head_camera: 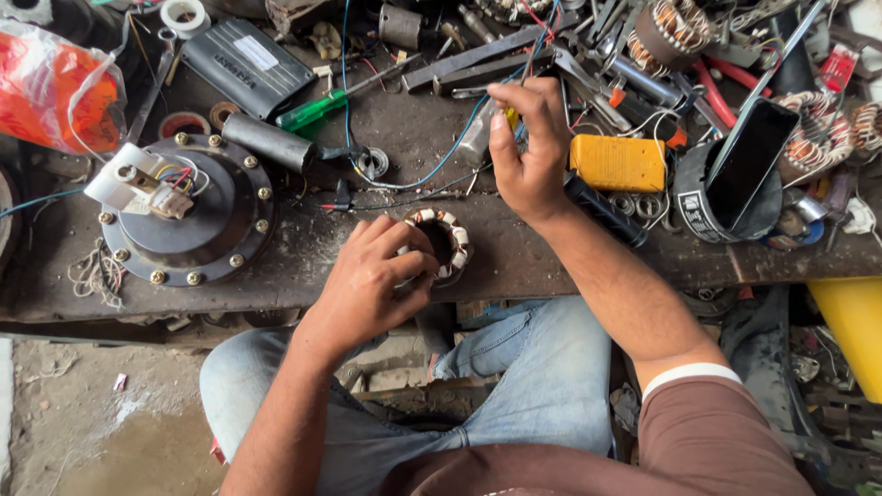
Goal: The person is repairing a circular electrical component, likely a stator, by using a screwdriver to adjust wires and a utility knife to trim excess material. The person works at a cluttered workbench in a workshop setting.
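My left hand (377,276) grips a small round motor stator (446,241) with copper and white windings, holding it at the front edge of the dark workbench (303,266). My right hand (528,147) is raised above and behind the stator, fingers pinched on a thin tool with a yellow handle (511,117); a blue wire (441,161) runs close by it. The tool's tip is hidden by my fingers.
A round black motor housing (188,211) with brass bolts and a white connector lies at left. A green screwdriver (312,112), a black cylinder (268,142), a yellow box (617,163), a phone (749,161) leaning in a black ring, other coils, pliers and an orange bag (55,87) crowd the bench.
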